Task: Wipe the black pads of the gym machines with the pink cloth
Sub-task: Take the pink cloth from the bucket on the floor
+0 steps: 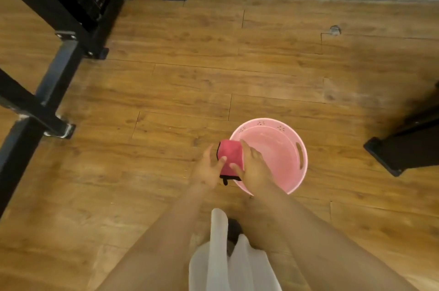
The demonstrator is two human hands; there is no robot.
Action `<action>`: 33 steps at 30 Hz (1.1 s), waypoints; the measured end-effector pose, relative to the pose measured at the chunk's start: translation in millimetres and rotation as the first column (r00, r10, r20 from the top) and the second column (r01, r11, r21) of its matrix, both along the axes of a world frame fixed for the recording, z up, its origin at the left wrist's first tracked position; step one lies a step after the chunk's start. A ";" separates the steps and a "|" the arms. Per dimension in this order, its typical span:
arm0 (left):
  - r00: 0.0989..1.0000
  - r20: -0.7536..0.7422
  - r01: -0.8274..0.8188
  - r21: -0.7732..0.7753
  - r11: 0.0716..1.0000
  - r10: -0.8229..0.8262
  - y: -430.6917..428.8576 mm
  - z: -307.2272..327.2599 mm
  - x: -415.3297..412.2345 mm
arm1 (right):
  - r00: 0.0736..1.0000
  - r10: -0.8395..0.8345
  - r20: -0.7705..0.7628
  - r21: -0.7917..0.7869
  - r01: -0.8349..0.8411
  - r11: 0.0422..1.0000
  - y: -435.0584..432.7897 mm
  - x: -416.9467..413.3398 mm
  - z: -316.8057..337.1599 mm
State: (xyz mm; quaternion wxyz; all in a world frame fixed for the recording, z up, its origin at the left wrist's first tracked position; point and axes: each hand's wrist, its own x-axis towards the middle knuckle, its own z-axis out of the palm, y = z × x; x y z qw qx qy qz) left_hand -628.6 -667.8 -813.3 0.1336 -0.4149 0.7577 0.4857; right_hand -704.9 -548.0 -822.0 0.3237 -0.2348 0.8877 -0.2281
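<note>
A folded pink cloth (230, 156) with a black edge is held between both hands, just over the left rim of a pink plastic basin (285, 145) on the wooden floor. My left hand (209, 167) holds the cloth's left side with the thumb on top. My right hand (253, 167) grips its right side, fingers curled over the top. No black pad is in view; only black machine frames show.
A black gym machine frame (54, 29) with a weight stack fills the upper left, its feet bolted to the floor. Another black machine base (408, 148) stands at the right edge. A grey wall runs along the top. My white garment (225, 255) hangs below.
</note>
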 end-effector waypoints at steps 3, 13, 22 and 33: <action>0.990 0.086 -0.127 0.259 0.958 0.108 3.4 -18.3 -5.2 | 0.993 -0.091 0.076 -0.015 0.092 0.996 -9.4 3.4 -14.7; 0.834 0.128 -0.518 0.518 0.681 0.537 -4.7 -41.9 -8.3 | 0.851 -0.418 0.318 -0.277 0.505 0.817 -25.9 11.8 -17.3; 0.826 0.017 -0.450 0.623 0.640 0.564 -8.7 64.5 -8.4 | 0.840 -0.436 0.323 -0.388 0.538 0.748 -16.4 13.5 72.9; 0.845 -0.081 -0.386 0.592 0.707 0.528 4.5 258.9 -16.3 | 0.879 -0.407 0.247 -0.478 0.476 0.738 17.5 9.3 262.1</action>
